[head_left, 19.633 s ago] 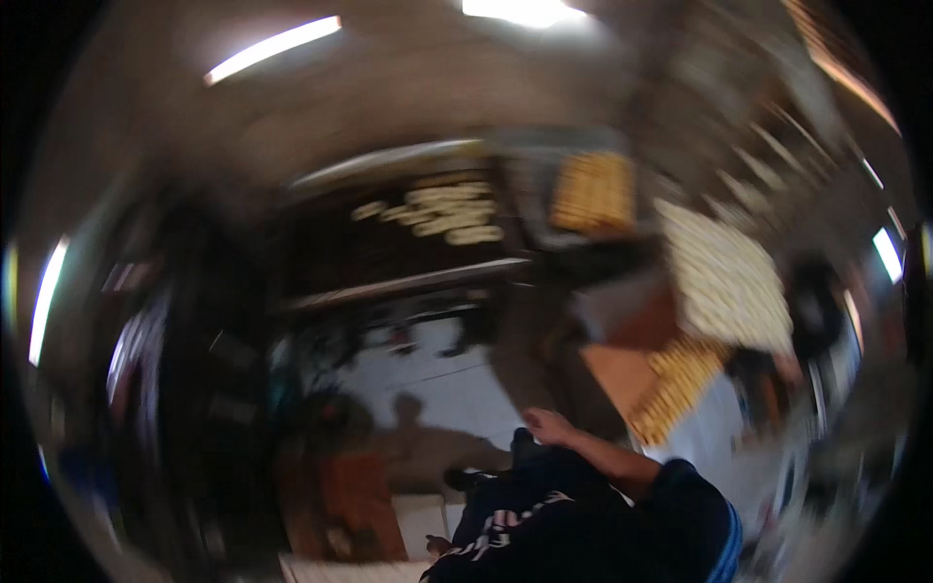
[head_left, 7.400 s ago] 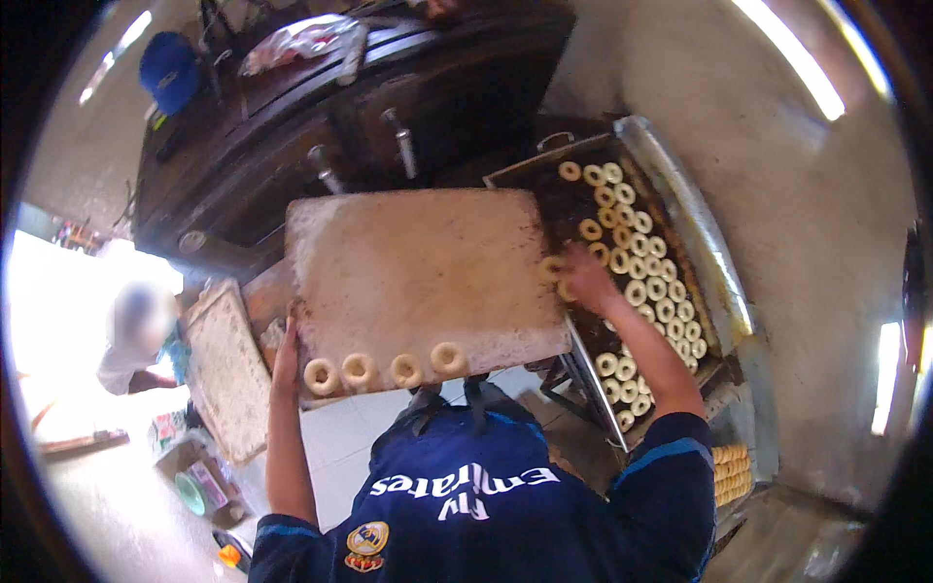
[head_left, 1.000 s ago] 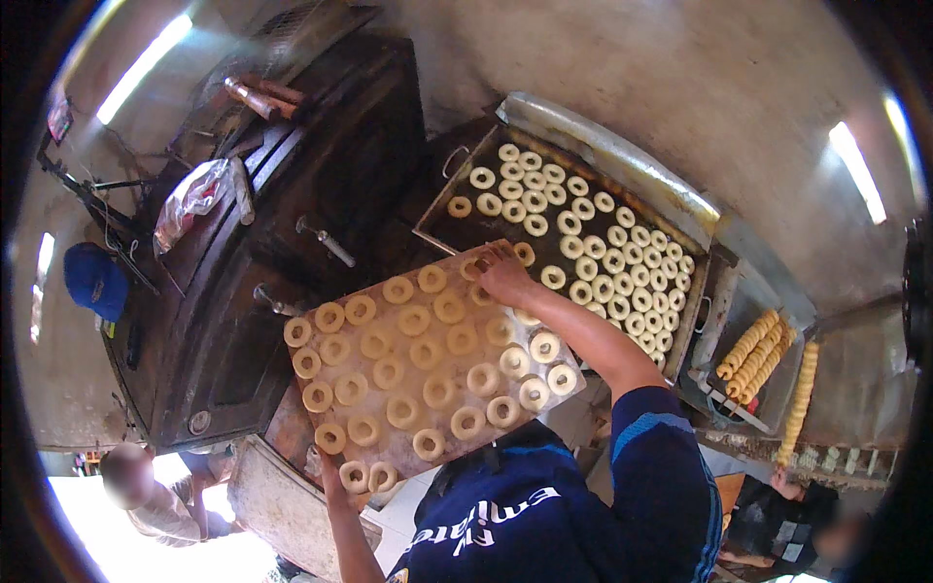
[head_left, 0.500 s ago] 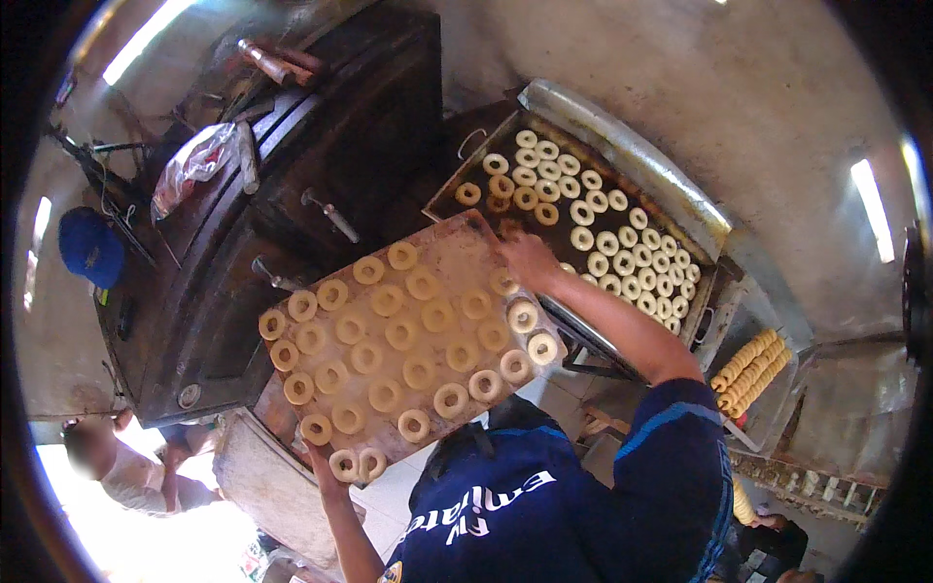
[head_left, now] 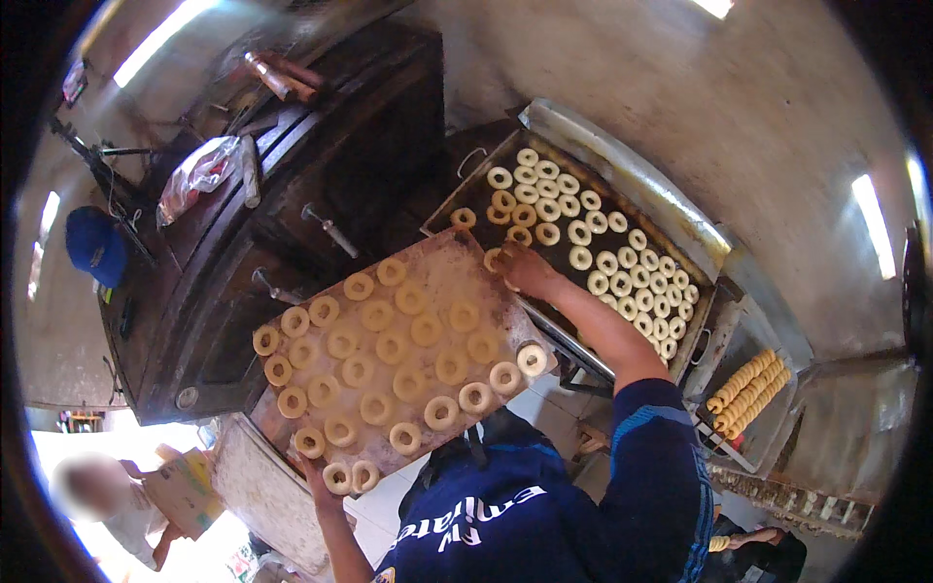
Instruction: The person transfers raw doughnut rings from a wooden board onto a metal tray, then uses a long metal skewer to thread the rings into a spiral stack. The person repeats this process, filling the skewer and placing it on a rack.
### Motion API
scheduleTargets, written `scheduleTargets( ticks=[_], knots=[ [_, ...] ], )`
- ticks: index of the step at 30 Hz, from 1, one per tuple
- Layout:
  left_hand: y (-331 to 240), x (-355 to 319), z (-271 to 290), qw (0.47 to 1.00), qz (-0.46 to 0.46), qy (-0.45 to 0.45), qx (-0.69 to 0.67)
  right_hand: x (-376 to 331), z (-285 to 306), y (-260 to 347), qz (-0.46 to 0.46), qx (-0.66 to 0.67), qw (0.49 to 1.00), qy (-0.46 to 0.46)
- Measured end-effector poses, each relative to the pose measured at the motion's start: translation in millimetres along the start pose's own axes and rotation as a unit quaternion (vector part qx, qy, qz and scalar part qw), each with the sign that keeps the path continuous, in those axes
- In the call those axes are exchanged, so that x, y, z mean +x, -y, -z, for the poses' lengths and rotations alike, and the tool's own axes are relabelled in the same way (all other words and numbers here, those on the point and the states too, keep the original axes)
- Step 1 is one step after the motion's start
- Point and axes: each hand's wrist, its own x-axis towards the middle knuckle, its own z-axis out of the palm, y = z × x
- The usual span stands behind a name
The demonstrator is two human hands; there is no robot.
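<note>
Head view: left hand (head_left: 313,473) reaches up from below and grips the near edge of the board (head_left: 442,282), which is covered with dough rings (head_left: 392,347). Right hand (head_left: 525,269), arm stretched forward, is closed on the board's far corner beside the fryer (head_left: 622,175).

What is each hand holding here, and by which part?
Left hand supports the floured board of dough rings at its near edge; right hand picks a ring at the far corner.

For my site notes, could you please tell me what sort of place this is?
Probably a small doughnut-frying workshop: a board of raw dough rings, a frying vat full of floating rings, and fried rings draining alongside.
</note>
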Motion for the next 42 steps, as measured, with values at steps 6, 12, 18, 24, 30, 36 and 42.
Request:
scheduleTargets(
  ticks=[6, 12, 18, 24, 30, 36, 42],
  knots=[
    [5, -5, 17, 0.999, 0.006, -0.035, -0.007, 12, 19, 21, -0.164, 0.188, 0.968, -0.019],
    [16, 6, -3, 0.998, -0.032, -0.045, 0.031, -29, 36, 129, -0.018, 0.281, 0.958, -0.060],
    [14, 18, -9, 1.000, -0.012, -0.023, 0.015, 1, 28, 94, -0.028, 0.153, 0.983, 0.101],
    [3, 7, 10, 0.998, -0.010, -0.054, -0.003, 14, 3, 7, -0.058, 0.121, 0.991, 0.014],
    [-2, -8, 8, 0.996, -0.009, -0.078, 0.044, 38, 6, -7, -0.173, 0.202, 0.959, -0.093],
    [12, 13, 15, 0.995, -0.023, -0.087, 0.036, -27, 31, 112, -0.166, 0.313, 0.932, -0.070],
    [12, 28, 4, 0.998, -0.024, -0.053, 0.026, -71, 41, 157, -0.120, 0.254, 0.960, 0.003]
  ],
)
